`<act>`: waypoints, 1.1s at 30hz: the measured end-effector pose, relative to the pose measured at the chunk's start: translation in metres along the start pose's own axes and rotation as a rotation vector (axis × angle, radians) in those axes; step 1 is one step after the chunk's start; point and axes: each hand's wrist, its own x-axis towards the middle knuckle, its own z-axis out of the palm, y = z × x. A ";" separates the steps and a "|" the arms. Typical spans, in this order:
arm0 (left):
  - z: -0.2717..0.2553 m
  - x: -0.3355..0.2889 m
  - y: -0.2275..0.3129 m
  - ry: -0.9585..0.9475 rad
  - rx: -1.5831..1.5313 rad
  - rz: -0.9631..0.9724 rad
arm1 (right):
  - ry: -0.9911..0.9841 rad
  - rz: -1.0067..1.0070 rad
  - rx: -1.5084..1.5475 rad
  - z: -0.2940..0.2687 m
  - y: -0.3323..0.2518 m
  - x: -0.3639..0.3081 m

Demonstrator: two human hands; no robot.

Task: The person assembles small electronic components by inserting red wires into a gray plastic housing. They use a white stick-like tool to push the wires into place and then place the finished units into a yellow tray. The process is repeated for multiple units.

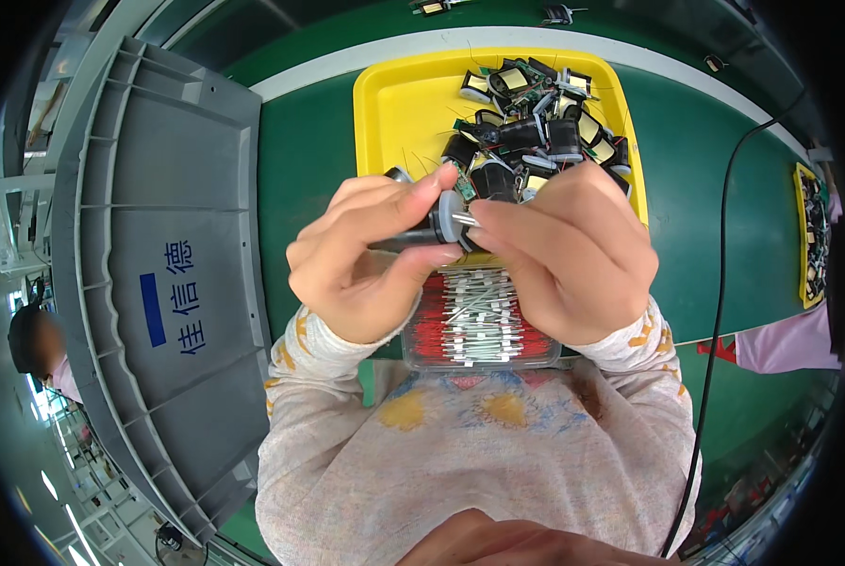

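In front of my chest, my left hand [352, 250] is closed round a black cylindrical part with a grey end disc [450, 217]. A small green circuit board [464, 187] shows beside the disc, by the left fingertips. My right hand [578, 255] pinches near a thin silvery pin [465, 219] that meets the disc's face; its far end is hidden by the fingers. Under both hands sits a clear plastic box [479, 363] full of thin leads with white middles and red ends. Just beyond, a yellow tray [377, 113] holds a heap of similar black parts with wires and boards.
A large grey plastic crate [173, 141] stands on its side at the left. A black cable [724, 236] runs down the right of the green table [672, 151]. Farther right are another yellow tray [806, 294] and a co-worker's pink sleeve [786, 340]. A few loose parts [559, 14] lie at the back.
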 end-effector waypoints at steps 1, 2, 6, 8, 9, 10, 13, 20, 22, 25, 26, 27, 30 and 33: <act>-0.001 0.000 -0.001 -0.007 0.023 0.037 | 0.007 -0.031 -0.005 0.001 0.000 -0.002; -0.002 0.000 -0.002 -0.015 0.046 0.074 | 0.004 -0.031 0.004 0.002 -0.001 -0.001; -0.004 0.003 0.001 -0.065 0.056 0.104 | -0.038 -0.017 0.080 0.000 0.001 0.001; -0.006 0.005 0.001 -0.101 0.031 0.079 | -0.071 0.012 0.106 -0.003 0.000 0.003; -0.007 0.005 0.002 -0.120 0.016 0.059 | -0.091 0.032 0.116 -0.004 -0.002 0.003; -0.008 0.004 0.002 -0.139 0.002 0.038 | -0.105 0.054 0.135 -0.004 -0.002 0.004; -0.009 0.005 0.001 -0.179 -0.092 -0.070 | -0.114 0.110 0.163 -0.005 -0.002 0.007; -0.008 0.011 -0.004 -0.042 -0.151 -0.210 | -0.048 0.117 0.073 0.007 0.013 0.009; -0.005 0.012 -0.006 -0.024 -0.205 -0.235 | -0.068 0.116 0.040 0.006 0.017 0.011; -0.002 0.010 -0.009 -0.022 -0.137 -0.149 | -0.007 0.181 0.015 0.010 0.011 0.005; -0.002 0.009 -0.010 -0.019 -0.087 -0.094 | 0.036 0.166 0.027 0.012 0.008 0.004; -0.002 0.009 -0.011 -0.017 -0.037 -0.037 | 0.034 0.135 0.007 0.012 0.007 0.003; -0.001 0.006 -0.011 -0.025 -0.072 -0.048 | 0.026 0.080 -0.033 0.012 0.006 0.003; -0.002 0.006 -0.015 -0.074 -0.090 -0.118 | 0.006 0.144 -0.008 0.011 0.007 0.004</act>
